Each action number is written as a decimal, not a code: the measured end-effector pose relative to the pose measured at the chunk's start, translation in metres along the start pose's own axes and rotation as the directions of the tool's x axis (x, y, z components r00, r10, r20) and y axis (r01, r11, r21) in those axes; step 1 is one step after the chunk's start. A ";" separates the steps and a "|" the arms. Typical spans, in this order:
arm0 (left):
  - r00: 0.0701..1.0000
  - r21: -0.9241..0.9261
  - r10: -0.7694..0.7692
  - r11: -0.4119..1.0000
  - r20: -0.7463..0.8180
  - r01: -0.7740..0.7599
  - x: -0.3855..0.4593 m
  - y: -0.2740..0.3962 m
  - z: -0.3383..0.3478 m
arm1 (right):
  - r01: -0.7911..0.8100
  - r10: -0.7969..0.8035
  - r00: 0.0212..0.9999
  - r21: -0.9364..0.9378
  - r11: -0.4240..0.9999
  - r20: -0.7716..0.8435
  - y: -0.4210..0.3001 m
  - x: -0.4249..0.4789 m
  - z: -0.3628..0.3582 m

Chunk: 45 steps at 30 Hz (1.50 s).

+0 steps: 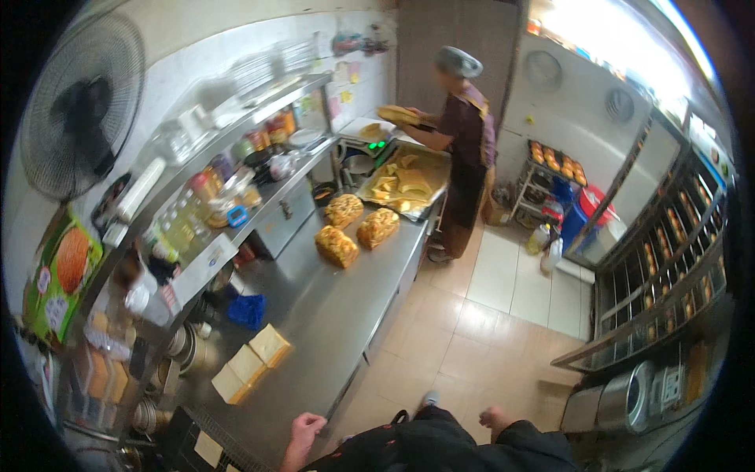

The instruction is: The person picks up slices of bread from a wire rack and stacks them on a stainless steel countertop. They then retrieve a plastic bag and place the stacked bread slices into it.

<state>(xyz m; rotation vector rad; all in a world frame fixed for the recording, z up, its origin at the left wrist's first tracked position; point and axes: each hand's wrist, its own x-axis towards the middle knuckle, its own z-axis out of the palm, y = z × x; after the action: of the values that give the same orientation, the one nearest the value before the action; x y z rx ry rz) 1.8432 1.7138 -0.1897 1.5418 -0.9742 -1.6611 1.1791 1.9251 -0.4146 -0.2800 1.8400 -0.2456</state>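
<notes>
My left hand [307, 426] hovers by the front edge of a steel worktable [321, 312], its fingers curled together and nothing visible in them. Away from the table, over the floor, hangs my right hand [495, 418]; it is curled and blurred. Nearest the left hand on the tabletop is a row of white bread slices or blocks [250, 364] with brown crusts. A black crate [183, 436] at the bottom holds a pale bread slice [209, 449]. Farther along stand three topped loaves, including a right-hand loaf [378, 228].
A co-worker [469, 135] in a hair cover holds a yellowish bread or cake piece [401, 114] beside a tray of cut pieces [407, 180]. Shelves [283, 168] with bottles and jars overhang the table. A blue cloth [246, 311] lies below. Right: a glass-doored rack [666, 253] and steel appliance [631, 398].
</notes>
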 end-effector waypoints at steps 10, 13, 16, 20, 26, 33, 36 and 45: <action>0.975 0.487 -0.028 0.869 0.220 -0.085 0.181 0.025 0.257 | 0.054 0.011 0.972 -0.268 0.962 0.235 0.046 0.050 -0.067; 0.923 0.679 -0.365 0.709 0.124 0.190 0.188 -0.041 0.239 | 0.061 -0.064 0.997 -0.073 0.995 -0.048 -0.048 0.020 -0.134; 0.814 0.808 -0.216 0.406 0.540 -0.428 0.184 -0.048 0.247 | 0.299 -0.249 0.946 0.255 0.920 -0.209 -0.148 0.008 -0.217; 0.803 0.856 -0.329 0.341 0.496 -0.389 0.186 -0.031 0.268 | 0.445 -0.392 0.891 0.606 0.659 -0.227 -0.282 0.005 -0.304; 0.773 0.906 -0.484 0.310 0.411 -0.288 0.357 0.046 0.406 | 0.434 -0.383 0.901 0.363 0.825 -0.204 -0.300 0.067 -0.391; 0.906 0.857 -0.250 0.478 0.341 -0.191 0.595 0.186 0.745 | -0.122 0.285 0.948 0.669 0.733 -0.139 -0.154 0.082 -0.512; 0.889 0.612 -0.181 0.780 0.421 -0.131 0.646 0.283 0.904 | -0.172 0.602 0.791 0.903 0.394 -0.112 -0.111 0.107 -0.533; 0.859 0.693 -0.230 0.697 0.458 -0.183 0.755 0.276 1.097 | -0.126 0.138 0.990 0.266 0.956 -0.029 -0.270 0.276 -0.716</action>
<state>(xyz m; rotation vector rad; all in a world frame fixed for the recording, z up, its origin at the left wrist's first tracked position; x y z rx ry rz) 0.6813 1.0168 -0.3020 1.5690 -2.1221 -1.8646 0.4345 1.5998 -0.3816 0.0347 1.8391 -0.4024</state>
